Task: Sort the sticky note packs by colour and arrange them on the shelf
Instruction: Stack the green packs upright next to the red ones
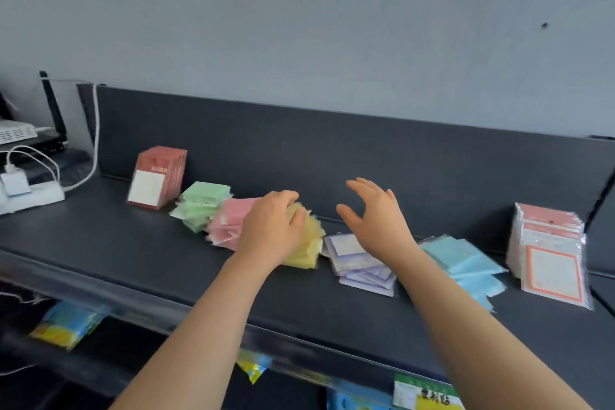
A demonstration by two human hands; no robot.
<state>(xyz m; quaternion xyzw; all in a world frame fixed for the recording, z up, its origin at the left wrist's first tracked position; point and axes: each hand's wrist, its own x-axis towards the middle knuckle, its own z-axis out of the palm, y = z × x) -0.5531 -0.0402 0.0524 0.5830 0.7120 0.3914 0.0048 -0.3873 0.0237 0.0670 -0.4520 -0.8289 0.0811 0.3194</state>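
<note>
The left hand (273, 223) grips the yellow packs (307, 243) on the dark shelf (133, 260), between the pink packs (226, 220) and purple packs (359, 263). The right hand (376, 213) is spread wide above the purple packs, holding nothing.

Left hand (273, 226) on yellow packs (307, 243), right hand (376, 213) spread above shelf (133, 253)

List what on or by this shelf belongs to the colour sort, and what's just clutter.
Job:
green packs
pink packs
yellow packs under the left hand
purple packs
blue packs
red-bordered packs
red upright packs
right hand, open, holding nothing
shelf

Clutter:
power strip with charger
router
</note>
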